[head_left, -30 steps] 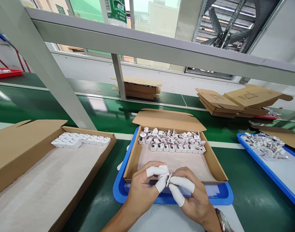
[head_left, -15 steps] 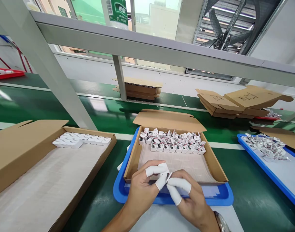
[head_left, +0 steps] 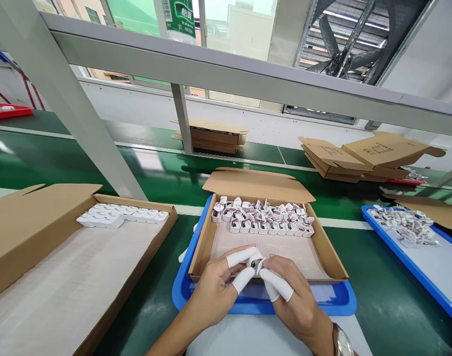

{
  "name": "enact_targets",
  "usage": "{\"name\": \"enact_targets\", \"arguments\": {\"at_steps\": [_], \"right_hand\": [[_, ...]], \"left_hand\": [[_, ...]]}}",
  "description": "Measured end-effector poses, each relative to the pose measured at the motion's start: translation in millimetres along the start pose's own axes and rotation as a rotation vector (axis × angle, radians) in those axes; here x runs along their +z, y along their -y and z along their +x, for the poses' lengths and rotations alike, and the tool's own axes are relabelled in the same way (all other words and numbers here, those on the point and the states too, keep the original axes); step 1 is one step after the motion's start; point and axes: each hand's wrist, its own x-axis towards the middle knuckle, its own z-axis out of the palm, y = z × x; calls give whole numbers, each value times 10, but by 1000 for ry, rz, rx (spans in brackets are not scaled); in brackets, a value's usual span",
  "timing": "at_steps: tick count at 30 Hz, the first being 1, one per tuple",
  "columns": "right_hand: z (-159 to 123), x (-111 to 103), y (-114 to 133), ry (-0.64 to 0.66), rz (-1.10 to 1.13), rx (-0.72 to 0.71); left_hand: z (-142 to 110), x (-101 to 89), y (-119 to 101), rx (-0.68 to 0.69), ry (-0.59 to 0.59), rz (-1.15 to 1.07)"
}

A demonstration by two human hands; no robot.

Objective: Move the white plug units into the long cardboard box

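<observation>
Between my two hands, over the front edge of a cardboard box (head_left: 335, 264), is a small white plastic housing (head_left: 254, 264) with a dark inside. My left hand (head_left: 220, 282) pinches it from the left, white finger cots on the thumb and a finger. On the other side, my right hand (head_left: 294, 296), also in finger cots, closes on a thin white piece (head_left: 262, 263) at the housing's edge; the fingertips partly hide it. Rows of similar white housings (head_left: 265, 227), with thin wires and loose white caps, fill the back of the box.
Under the box is a blue tray (head_left: 181, 291). A larger open cardboard box (head_left: 137, 267) at left holds white closed pieces (head_left: 107, 217). A right-hand blue tray (head_left: 396, 252) carries a heap of white wired parts (head_left: 407, 222). A metal frame bar (head_left: 229, 64) crosses above.
My hands have turned the housing, so its dark inside now faces me. My right fingers have shifted closer around its edge. The boxes and trays stay put.
</observation>
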Motion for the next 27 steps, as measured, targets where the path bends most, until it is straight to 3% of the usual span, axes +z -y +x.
{"name": "enact_targets", "arguments": {"at_steps": [5, 9, 15, 20, 27], "right_hand": [[-49, -48, -5, 62, -82, -62], [-58, -30, -6, 79, 57, 33], [-18, -54, -37, 5, 495, 512], [-41, -77, -91, 152, 759, 842], [46, -91, -80, 178, 725, 771]], "left_hand": [[16, 6, 41, 4, -21, 60], [10, 18, 49, 52, -38, 109], [-11, 22, 18, 102, 11, 35], [-13, 19, -66, 103, 99, 79], [7, 20, -14, 114, 94, 101]]}}
